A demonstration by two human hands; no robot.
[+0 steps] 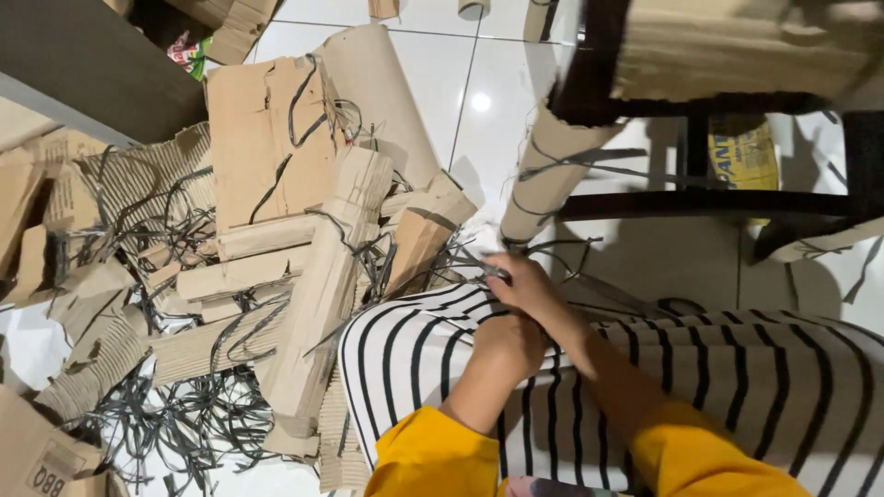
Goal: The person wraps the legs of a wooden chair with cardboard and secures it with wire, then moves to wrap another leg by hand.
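Note:
My right hand (pixel 527 283) reaches forward over my striped knee (pixel 414 350). Its fingers pinch thin dark strips (pixel 562 247) that trail from the lower end of a rolled cardboard tube (pixel 552 170). The tube leans up against a dark chair frame (pixel 700 202). My left hand (pixel 505 348) is curled just behind and under the right wrist, resting on the striped fabric. Whether it holds anything is hidden. Both arms wear yellow sleeves (pixel 433 456).
A heap of cardboard pieces and folded cardboard rolls (pixel 313 276) tangled with dark strips (pixel 184 423) covers the white tiled floor (pixel 488 101) to the left. A dark board (pixel 92 74) lies at the top left. A yellow package (pixel 744 152) sits behind the chair.

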